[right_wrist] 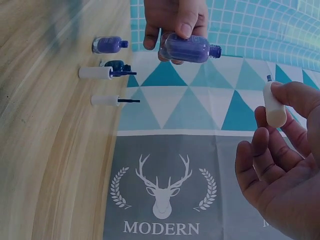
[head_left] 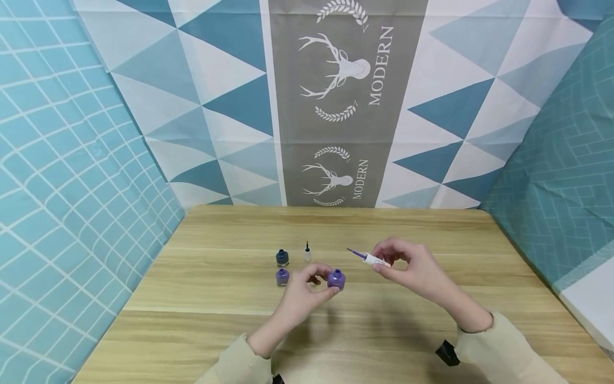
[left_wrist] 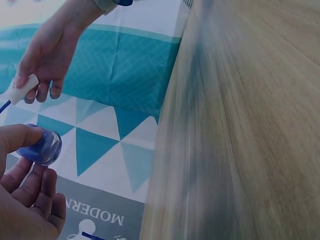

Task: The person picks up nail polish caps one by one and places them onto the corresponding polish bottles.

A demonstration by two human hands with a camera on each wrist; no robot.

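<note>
My left hand (head_left: 303, 293) grips an uncapped purple nail polish bottle (head_left: 337, 280) between thumb and fingers, holding it above the table. In the left wrist view the thumb lies over this bottle (left_wrist: 49, 148), with fingertips beneath it. To its right, my right hand (head_left: 414, 266) pinches a white nail polish cap (head_left: 376, 260) by its end. The cap's purple-coated brush (head_left: 356, 253) points left, toward the bottle and apart from its open neck. The right wrist view shows the cap (right_wrist: 274, 104) between thumb and fingers.
Left of my left hand stand another open purple bottle (head_left: 282, 277) and a dark teal bottle (head_left: 282, 258). A white cap with a dark brush (head_left: 307, 253) stands upright nearby. A second upright cap (right_wrist: 95, 73) with a purple brush appears in the right wrist view. Patterned cloths (head_left: 230, 106) surround the wooden table (head_left: 216, 320).
</note>
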